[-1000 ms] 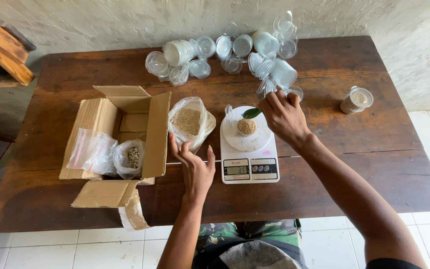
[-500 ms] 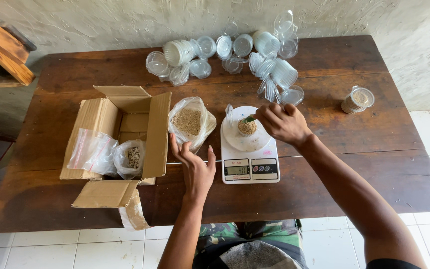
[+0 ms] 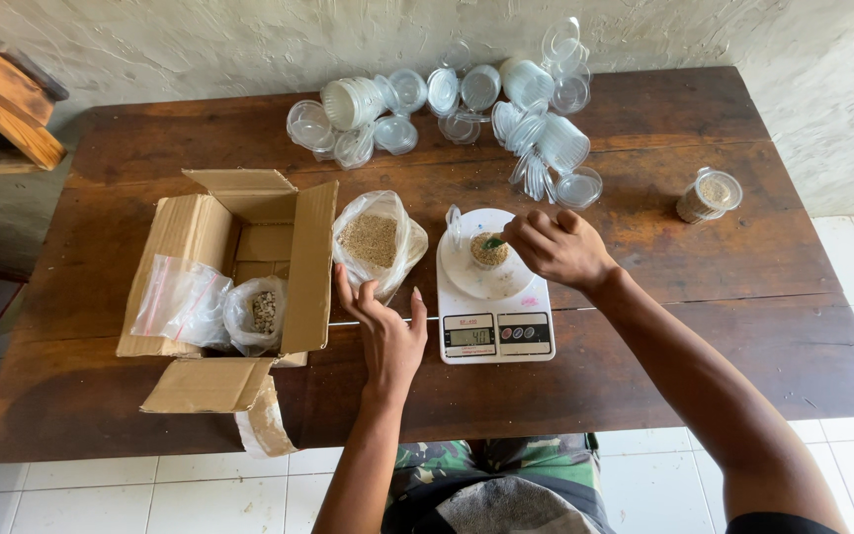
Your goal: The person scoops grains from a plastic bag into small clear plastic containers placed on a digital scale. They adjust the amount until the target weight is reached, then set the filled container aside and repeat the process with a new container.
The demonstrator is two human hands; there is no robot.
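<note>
A white kitchen scale (image 3: 494, 314) stands on the wooden table (image 3: 704, 277). On its round pan sits a small clear cup of grain (image 3: 487, 253). My right hand (image 3: 557, 247) hovers over that cup, pinching a small green scoop (image 3: 493, 242) whose tip touches the grain. My left hand (image 3: 384, 326) rests flat on the table with fingers spread, just below an open clear bag of grain (image 3: 376, 242) and left of the scale.
An open cardboard box (image 3: 234, 267) with plastic bags inside stands at the left. Several empty clear cups and lids (image 3: 467, 99) lie along the far edge. A filled, lidded cup (image 3: 710, 195) stands at the right. Wooden planks (image 3: 2, 109) lean at far left.
My right hand has come down and left from above the scale's far side onto the cup on the pan. My left hand has stayed in place.
</note>
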